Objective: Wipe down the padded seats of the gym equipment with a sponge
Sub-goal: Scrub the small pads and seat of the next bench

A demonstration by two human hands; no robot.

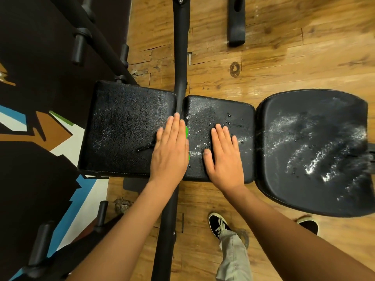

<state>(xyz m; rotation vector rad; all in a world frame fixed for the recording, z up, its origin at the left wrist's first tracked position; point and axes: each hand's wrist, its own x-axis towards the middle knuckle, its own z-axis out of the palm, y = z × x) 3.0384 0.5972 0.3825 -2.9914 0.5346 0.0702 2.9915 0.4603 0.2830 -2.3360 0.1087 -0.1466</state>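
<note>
Pressing flat, unclenched, the left hand (170,148) covers one green sponge (187,134), the right hand (224,159) one of three pads (233,110).

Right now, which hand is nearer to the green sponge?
Left. The left hand lies flat on top of the green sponge, covering most of it. The right hand rests flat on the middle pad, beside the sponge, not touching it.

Warm, rather dim indoor light. Wet streaks on the rounded seat pad (316,147) shine white, and the wooden floor (304,57) has soft glare. The centre is sharp; lines bend near the edges.
</note>
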